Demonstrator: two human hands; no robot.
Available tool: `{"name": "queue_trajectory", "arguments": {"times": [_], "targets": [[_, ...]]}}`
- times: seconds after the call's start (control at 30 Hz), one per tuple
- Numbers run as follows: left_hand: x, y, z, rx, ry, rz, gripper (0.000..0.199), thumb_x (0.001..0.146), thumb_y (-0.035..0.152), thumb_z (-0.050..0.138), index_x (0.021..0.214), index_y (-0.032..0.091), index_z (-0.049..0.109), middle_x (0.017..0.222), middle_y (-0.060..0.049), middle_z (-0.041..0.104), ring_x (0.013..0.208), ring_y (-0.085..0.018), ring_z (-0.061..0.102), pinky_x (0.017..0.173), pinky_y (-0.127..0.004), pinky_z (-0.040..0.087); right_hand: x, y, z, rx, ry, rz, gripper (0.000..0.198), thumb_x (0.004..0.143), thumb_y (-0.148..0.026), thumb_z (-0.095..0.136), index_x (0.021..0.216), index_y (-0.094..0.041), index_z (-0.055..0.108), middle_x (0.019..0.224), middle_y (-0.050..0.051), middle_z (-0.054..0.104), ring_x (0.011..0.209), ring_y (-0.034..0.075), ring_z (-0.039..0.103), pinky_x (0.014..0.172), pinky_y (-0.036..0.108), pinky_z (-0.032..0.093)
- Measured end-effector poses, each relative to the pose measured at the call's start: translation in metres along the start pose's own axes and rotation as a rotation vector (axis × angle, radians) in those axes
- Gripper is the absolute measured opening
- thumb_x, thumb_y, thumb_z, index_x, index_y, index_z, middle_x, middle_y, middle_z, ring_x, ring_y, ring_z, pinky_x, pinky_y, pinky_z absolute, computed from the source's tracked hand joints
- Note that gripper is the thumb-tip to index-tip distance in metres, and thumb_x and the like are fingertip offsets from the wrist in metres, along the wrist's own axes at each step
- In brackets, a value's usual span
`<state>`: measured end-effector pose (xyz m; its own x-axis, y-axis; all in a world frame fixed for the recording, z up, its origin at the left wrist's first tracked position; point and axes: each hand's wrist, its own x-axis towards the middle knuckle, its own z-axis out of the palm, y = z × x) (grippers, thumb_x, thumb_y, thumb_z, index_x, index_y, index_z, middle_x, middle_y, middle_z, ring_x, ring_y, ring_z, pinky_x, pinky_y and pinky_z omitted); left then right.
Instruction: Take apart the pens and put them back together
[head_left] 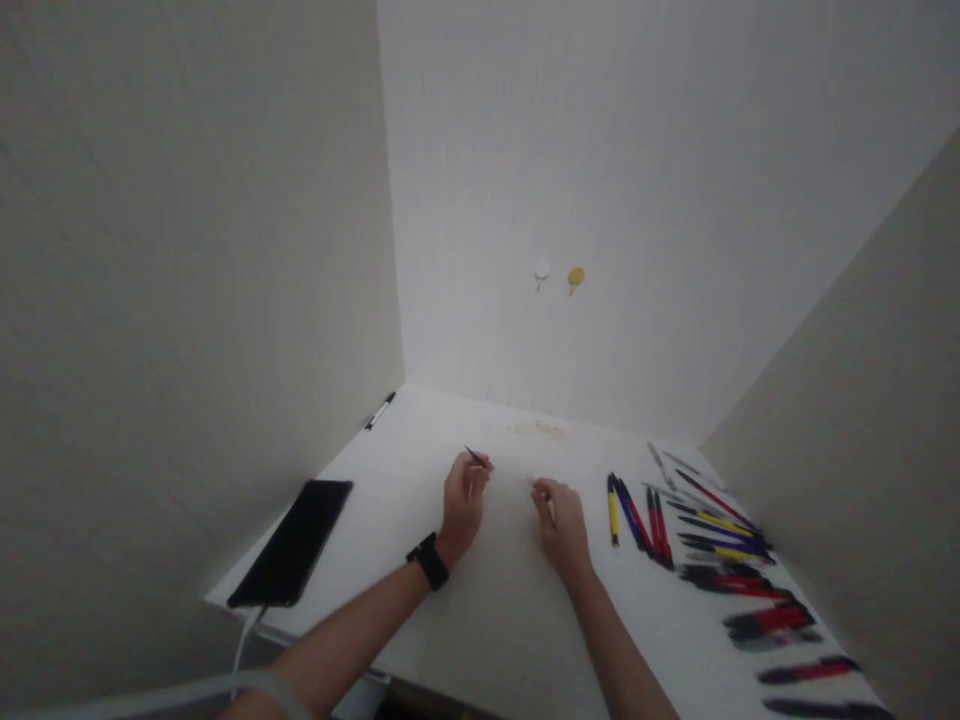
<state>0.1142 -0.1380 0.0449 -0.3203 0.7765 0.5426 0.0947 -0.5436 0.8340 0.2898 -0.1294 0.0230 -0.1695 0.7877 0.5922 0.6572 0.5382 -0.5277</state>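
Note:
Over the middle of the white table, my left hand is closed on a thin dark stick-like piece, perhaps a pen part. Its dark end points up and to the left. A black watch is on that wrist. To the right, my right hand has thumb and fingers pinched together. Something small and pale may be at its fingertips, but it is too blurred to name. The two hands are apart. Nearest to my right hand lies a yellow and black pen.
Several red, blue, yellow and black pens lie along the right side. A black tablet or phone with a white cable lies at left. One pen rests by the left wall. Two small hooks are on the back wall.

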Motion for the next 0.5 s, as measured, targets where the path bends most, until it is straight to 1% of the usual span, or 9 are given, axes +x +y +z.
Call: {"name": "queue_trajectory", "arguments": {"times": [0.07, 0.13, 0.2, 0.3, 0.37, 0.5], "targets": [[0.0041, -0.0002, 0.0014, -0.106, 0.064, -0.082, 0.015, 0.086, 0.031, 0.055, 0.091, 0.017, 0.053, 0.080, -0.002, 0.060, 0.073, -0.012, 0.058, 0.069, -0.026, 0.049, -0.0010, -0.0010, 0.0012, -0.025, -0.060, -0.054, 0.023, 0.095, -0.030, 0.039, 0.100, -0.019, 0.058, 0.093, 0.008, 0.066, 0.084, 0.021, 0.057, 0.080, 0.036, 0.040], [0.0066, -0.0001, 0.0027, -0.175, 0.083, -0.124, 0.021, 0.084, 0.031, 0.058, 0.097, 0.017, 0.051, 0.084, -0.003, 0.061, 0.074, -0.012, 0.060, 0.071, -0.028, 0.051, -0.0014, -0.0013, 0.0017, -0.036, -0.106, -0.081, 0.022, 0.094, -0.029, 0.040, 0.102, -0.020, 0.059, 0.094, 0.008, 0.066, 0.086, 0.021, 0.057, 0.080, 0.036, 0.040], [0.0071, 0.0007, 0.0036, -0.202, 0.059, -0.145, 0.025, 0.083, 0.031, 0.060, 0.101, 0.016, 0.050, 0.085, -0.003, 0.062, 0.074, -0.012, 0.061, 0.073, -0.029, 0.052, -0.0014, -0.0015, 0.0019, -0.036, -0.135, -0.096, 0.021, 0.094, -0.028, 0.041, 0.103, -0.020, 0.059, 0.094, 0.008, 0.066, 0.086, 0.021, 0.057, 0.079, 0.036, 0.041], [0.0053, 0.0023, 0.0046, -0.215, -0.001, -0.171, 0.024, 0.081, 0.032, 0.062, 0.095, 0.016, 0.051, 0.081, -0.003, 0.064, 0.073, -0.013, 0.063, 0.074, -0.030, 0.052, -0.0012, -0.0023, 0.0024, -0.025, -0.158, -0.113, 0.021, 0.094, -0.027, 0.042, 0.104, -0.021, 0.059, 0.093, 0.008, 0.066, 0.086, 0.021, 0.057, 0.079, 0.036, 0.042], [0.0039, 0.0025, 0.0051, -0.237, -0.038, -0.192, 0.024, 0.081, 0.033, 0.062, 0.093, 0.016, 0.051, 0.079, -0.003, 0.065, 0.073, -0.014, 0.064, 0.074, -0.031, 0.053, -0.0013, -0.0029, 0.0026, -0.019, -0.159, -0.117, 0.021, 0.095, -0.027, 0.042, 0.104, -0.021, 0.059, 0.092, 0.007, 0.066, 0.087, 0.021, 0.057, 0.079, 0.036, 0.042], [0.0030, -0.0016, 0.0059, -0.260, -0.096, -0.227, 0.025, 0.081, 0.034, 0.063, 0.094, 0.016, 0.053, 0.082, -0.004, 0.066, 0.074, -0.014, 0.065, 0.073, -0.031, 0.053, -0.0016, -0.0023, 0.0025, -0.005, -0.150, -0.115, 0.021, 0.094, -0.027, 0.042, 0.104, -0.021, 0.060, 0.093, 0.007, 0.066, 0.086, 0.021, 0.058, 0.079, 0.036, 0.043]]}}
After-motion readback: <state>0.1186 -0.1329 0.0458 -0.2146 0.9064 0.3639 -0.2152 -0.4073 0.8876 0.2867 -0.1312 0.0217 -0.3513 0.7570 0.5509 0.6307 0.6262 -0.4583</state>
